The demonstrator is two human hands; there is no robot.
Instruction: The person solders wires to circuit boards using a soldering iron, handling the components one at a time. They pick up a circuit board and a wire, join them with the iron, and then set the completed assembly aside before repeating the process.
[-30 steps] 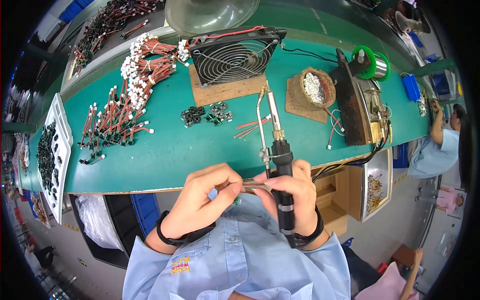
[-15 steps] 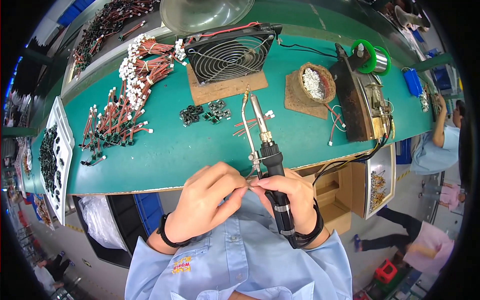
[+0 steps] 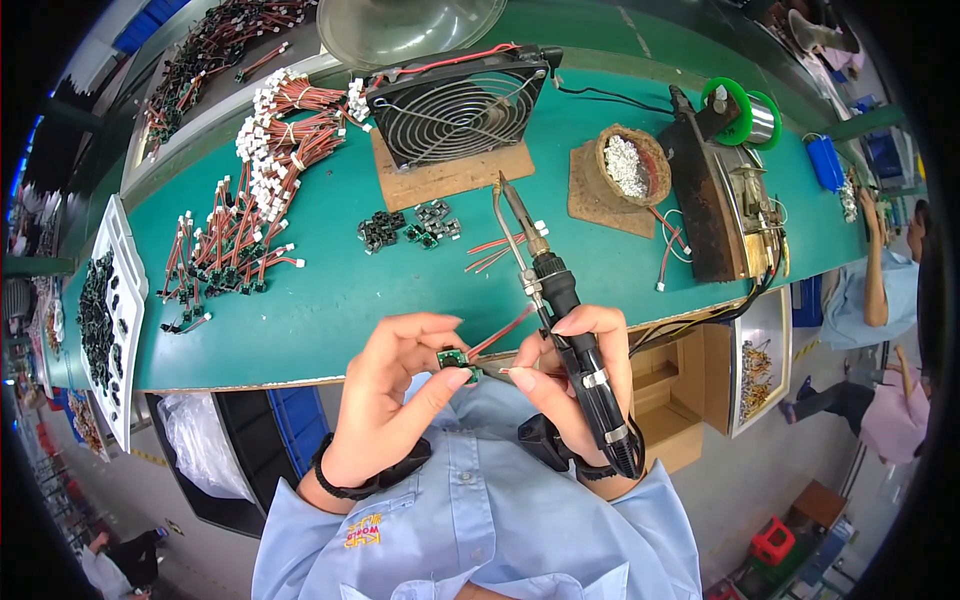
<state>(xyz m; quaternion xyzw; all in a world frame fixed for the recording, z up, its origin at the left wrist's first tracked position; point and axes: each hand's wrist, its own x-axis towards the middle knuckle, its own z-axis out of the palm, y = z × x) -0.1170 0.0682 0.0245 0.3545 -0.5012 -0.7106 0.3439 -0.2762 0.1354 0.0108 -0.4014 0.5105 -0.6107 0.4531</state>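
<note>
My left hand [image 3: 385, 400] pinches a small green circuit board [image 3: 453, 358] between thumb and fingers, just over the table's front edge. Thin red wires [image 3: 500, 335] run up and right from beside the board. In my right hand [image 3: 590, 345] is a black-handled soldering iron [image 3: 560, 285], its tip tilted away to the upper left, with a thin metal tube clamped alongside. The right thumb and forefinger also pinch a small reddish end close to the board; what it belongs to is unclear. Past the iron, a few red wires with white connectors [image 3: 490, 250] lie on the table.
A black fan [image 3: 455, 110] stands on a wooden base. Loose dark components [image 3: 380, 230] lie before it; bundled wires [image 3: 285, 140] and a white tray [image 3: 125, 330] are left. Right are a tub of white pellets [image 3: 628, 168], the iron's stand [image 3: 705, 200] and a solder spool [image 3: 762, 120].
My hands have moved slightly apart, and the green board now shows in the left fingers. The soldering iron has tilted further left, its handle shifting right. Red wires have come into sight between my hands.
</note>
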